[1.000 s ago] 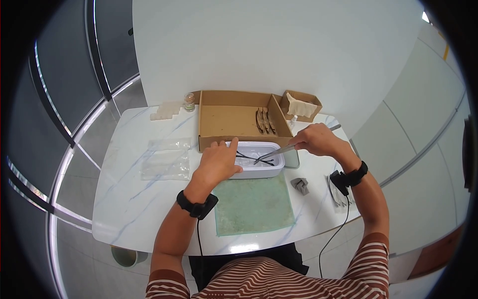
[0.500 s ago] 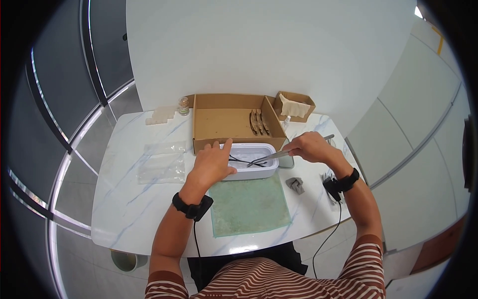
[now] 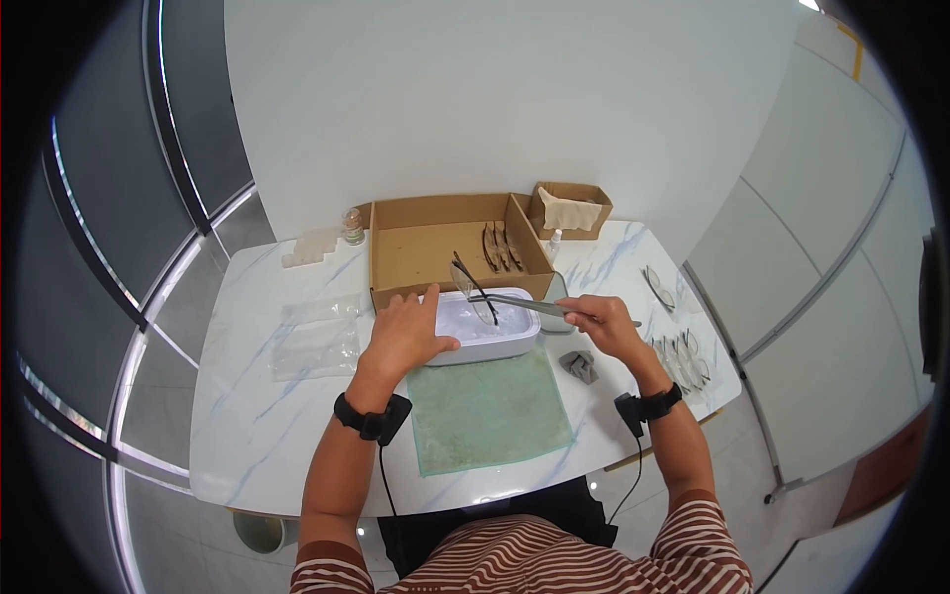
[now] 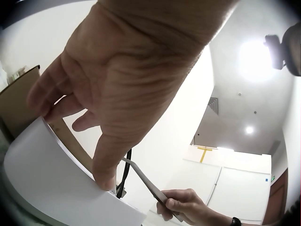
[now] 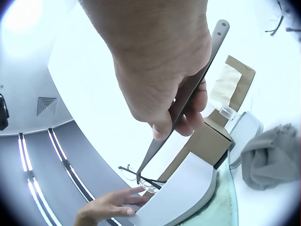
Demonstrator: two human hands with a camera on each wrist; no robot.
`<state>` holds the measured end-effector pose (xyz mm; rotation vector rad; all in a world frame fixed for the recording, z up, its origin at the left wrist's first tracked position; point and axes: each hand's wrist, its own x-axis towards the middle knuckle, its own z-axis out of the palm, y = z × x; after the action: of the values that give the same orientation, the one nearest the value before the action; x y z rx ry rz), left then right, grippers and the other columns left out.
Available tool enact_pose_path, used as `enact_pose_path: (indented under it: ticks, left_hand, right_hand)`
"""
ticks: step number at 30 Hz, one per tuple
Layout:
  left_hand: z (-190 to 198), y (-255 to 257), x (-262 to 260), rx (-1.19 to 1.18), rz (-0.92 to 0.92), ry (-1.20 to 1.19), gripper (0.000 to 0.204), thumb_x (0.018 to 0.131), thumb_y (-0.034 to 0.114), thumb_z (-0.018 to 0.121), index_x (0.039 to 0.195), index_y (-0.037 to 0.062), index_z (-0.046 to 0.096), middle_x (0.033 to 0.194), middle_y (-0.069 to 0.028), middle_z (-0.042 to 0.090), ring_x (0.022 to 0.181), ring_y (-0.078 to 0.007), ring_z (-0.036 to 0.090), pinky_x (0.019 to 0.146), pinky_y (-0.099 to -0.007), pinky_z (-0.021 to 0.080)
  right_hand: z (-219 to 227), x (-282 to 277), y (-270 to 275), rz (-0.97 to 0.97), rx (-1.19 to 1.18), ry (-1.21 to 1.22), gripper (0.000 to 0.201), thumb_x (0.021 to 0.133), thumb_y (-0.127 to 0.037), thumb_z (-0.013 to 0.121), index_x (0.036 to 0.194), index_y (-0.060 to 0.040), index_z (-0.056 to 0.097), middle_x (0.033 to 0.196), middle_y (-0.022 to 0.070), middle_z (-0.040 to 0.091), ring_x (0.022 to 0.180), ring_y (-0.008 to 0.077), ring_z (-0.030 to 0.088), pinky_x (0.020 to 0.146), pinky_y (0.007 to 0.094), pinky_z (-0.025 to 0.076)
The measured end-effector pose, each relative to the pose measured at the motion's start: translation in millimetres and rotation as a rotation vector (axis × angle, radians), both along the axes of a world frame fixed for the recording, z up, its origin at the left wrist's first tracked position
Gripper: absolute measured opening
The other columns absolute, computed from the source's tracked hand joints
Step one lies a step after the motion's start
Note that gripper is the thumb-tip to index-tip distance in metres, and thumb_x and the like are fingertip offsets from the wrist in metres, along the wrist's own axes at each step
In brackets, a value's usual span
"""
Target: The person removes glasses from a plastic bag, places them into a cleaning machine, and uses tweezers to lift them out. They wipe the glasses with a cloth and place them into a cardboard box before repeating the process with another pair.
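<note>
Between fingers and thumb, my right hand holds a pair of long metal tweezers. Their tips grip eyeglasses with dark temples, which stand tilted over the white oval tub. In the right wrist view the tweezers slant down to the frame of the glasses. Water-clear liquid shows inside the tub. My left hand lies spread over the tub's left end. In the left wrist view its thumb presses on the near rim, and the other fingers touch the rim farther along.
Behind the tub stands a cardboard box with several glasses at its right. A smaller box with a cloth sits back right. A green mat lies in front, a grey cloth beside it. More glasses lie right, clear bags left.
The tweezers have lifted the glasses from low in the tub to above its rim, tilted upright. My right hand has drawn back slightly toward me; the left hand stays on the tub.
</note>
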<state>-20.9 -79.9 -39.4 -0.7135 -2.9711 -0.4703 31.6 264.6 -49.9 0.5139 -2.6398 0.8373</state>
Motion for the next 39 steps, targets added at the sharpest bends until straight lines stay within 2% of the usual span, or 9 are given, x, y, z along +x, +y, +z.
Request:
enact_pose_path:
  ticks: [6,13,15,18,22,24,28,30,39]
  left_hand:
    - [4.1,1.5,0.8,-0.032,-0.006,-0.004,0.089,0.075,0.046,0.085,0.145,0.0025,0.052,0.129,-0.0208,0.066,0.115,-0.0411,0.062,0.1,-0.0469,0.051]
    - [5.0,5.5,0.9,-0.09,-0.031,0.018,0.082,0.076,0.05,0.084,0.141,0.0064,0.059,0.127,-0.0196,0.066,0.114,-0.04,0.062,0.096,-0.0466,0.052]
    - [7.5,6.8,3.5,-0.078,0.004,0.022,0.078,0.074,0.045,0.086,0.139,0.0093,0.061,0.124,-0.0125,0.068,0.112,-0.0356,0.063,0.096,-0.0444,0.052]
    - [3.5,7.6,1.3,-0.074,-0.003,0.04,0.076,0.074,0.045,0.086,0.137,0.0089,0.063,0.118,-0.0111,0.069,0.108,-0.034,0.063,0.093,-0.0442,0.053]
    - [4.0,7.7,0.9,-0.081,-0.015,0.059,0.076,0.073,0.044,0.087,0.135,0.0083,0.063,0.113,-0.0109,0.069,0.104,-0.0334,0.063,0.091,-0.0442,0.053]
    - [5.7,7.7,0.0,-0.085,-0.024,0.007,0.078,0.074,0.049,0.085,0.137,0.0067,0.063,0.124,-0.0164,0.066,0.108,-0.0382,0.062,0.092,-0.0462,0.054]
    - [6.5,8.0,-0.4,-0.094,-0.031,0.0,0.079,0.074,0.049,0.085,0.137,0.0067,0.063,0.124,-0.0165,0.066,0.109,-0.0378,0.062,0.092,-0.0458,0.054]
    - [6.3,7.5,-0.1,-0.088,-0.03,0.007,0.078,0.074,0.049,0.085,0.137,0.0069,0.063,0.125,-0.0166,0.066,0.11,-0.0375,0.062,0.092,-0.0461,0.054]
    - [8.9,8.4,2.1,-0.101,-0.019,-0.006,0.076,0.075,0.049,0.084,0.135,0.0069,0.064,0.127,-0.0179,0.065,0.111,-0.0381,0.061,0.093,-0.0467,0.053]
  right_hand:
    - [-14.7,-10.8,-12.4,0.064,-0.368,0.003,0.027,0.095,-0.013,0.071,0.12,-0.0033,0.073,0.079,0.0063,0.068,0.065,0.0134,0.061,0.061,0.029,0.049]
    - [-30.9,-11.0,-8.6,0.05,-0.569,0.013,0.03,0.097,-0.011,0.069,0.125,0.0027,0.07,0.087,0.0058,0.07,0.072,0.0114,0.062,0.067,0.0266,0.052]
    - [-32.0,-5.7,-7.8,0.079,-0.579,0.005,0.03,0.098,-0.013,0.069,0.124,0.0022,0.07,0.088,0.0063,0.07,0.074,0.0121,0.063,0.068,0.0267,0.053]
    - [-36.7,-5.8,-9.9,0.086,-0.61,0.027,0.027,0.098,-0.015,0.068,0.122,-0.0029,0.072,0.082,0.007,0.069,0.071,0.0138,0.063,0.068,0.0276,0.052]
    - [-32.6,-5.1,-9.3,0.089,-0.603,0.0,0.027,0.098,-0.015,0.068,0.122,-0.0034,0.073,0.082,0.0069,0.069,0.072,0.0143,0.063,0.068,0.0282,0.052]
    - [-32.7,-5.3,-8.4,0.094,-0.613,0.0,0.027,0.098,-0.016,0.068,0.121,-0.0035,0.073,0.081,0.0069,0.068,0.072,0.0142,0.063,0.068,0.0284,0.052]
    - [-35.8,-7.2,-4.9,0.073,-0.596,-0.002,0.027,0.098,-0.017,0.068,0.121,-0.0038,0.073,0.081,0.0069,0.068,0.071,0.0141,0.063,0.068,0.0282,0.051]
    - [-35.0,-7.0,-3.2,0.088,-0.574,-0.043,0.03,0.099,-0.017,0.069,0.124,0.0004,0.071,0.091,0.007,0.072,0.076,0.0121,0.063,0.07,0.0263,0.053]
    - [-39.7,-9.3,-4.0,0.09,-0.569,-0.05,0.03,0.099,-0.017,0.069,0.124,-0.0003,0.072,0.089,0.0062,0.071,0.074,0.0117,0.062,0.068,0.0266,0.053]
